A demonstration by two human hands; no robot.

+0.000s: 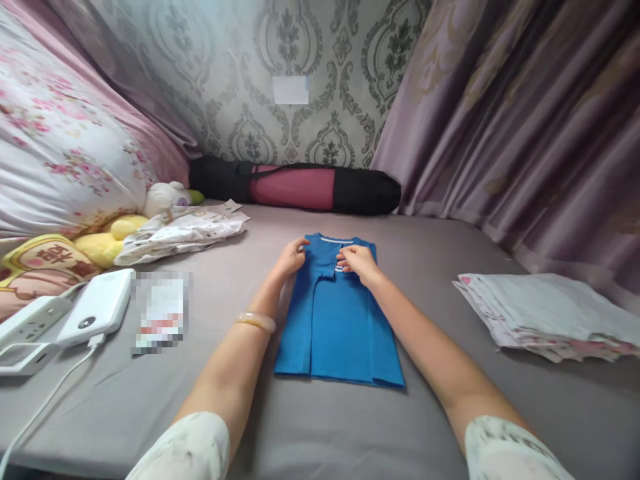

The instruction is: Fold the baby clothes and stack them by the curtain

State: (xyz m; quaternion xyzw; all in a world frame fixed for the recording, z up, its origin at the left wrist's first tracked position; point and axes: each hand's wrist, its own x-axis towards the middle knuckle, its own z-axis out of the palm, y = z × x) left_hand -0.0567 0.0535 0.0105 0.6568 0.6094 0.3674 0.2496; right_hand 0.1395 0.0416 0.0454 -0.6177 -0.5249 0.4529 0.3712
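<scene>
So on the left side of the bed [215, 287] there's a white power bank [103, 303] with a cable plugged in, and behind it, toward the far left corner, a loose pile of pale printed cloth [187, 233].

Next over is the left hand [293, 257], right by the top left corner of the blue shirt [345, 323]. Its fingers are loosely curled, but I can't tell if they're pinching any fabric. The shirt lies flat around the middle of the bed, neckline toward the far edge, hem toward the near edge, sides turned in.

Looks like soft, light knit to me: nothing fragile, not much slip, but floppy, so one-handed lifting would probably make those side folds sag open. I'd grab both shoulder corners, cloth layers together, since the neckline seam there is likely a bit firmer.

The right hand [359, 261] is over the upper right of the shirt, fingers bent inward; whether they've got cloth, can't tell. Over at the right edge sits a folded fabric stack [547, 313].
</scene>
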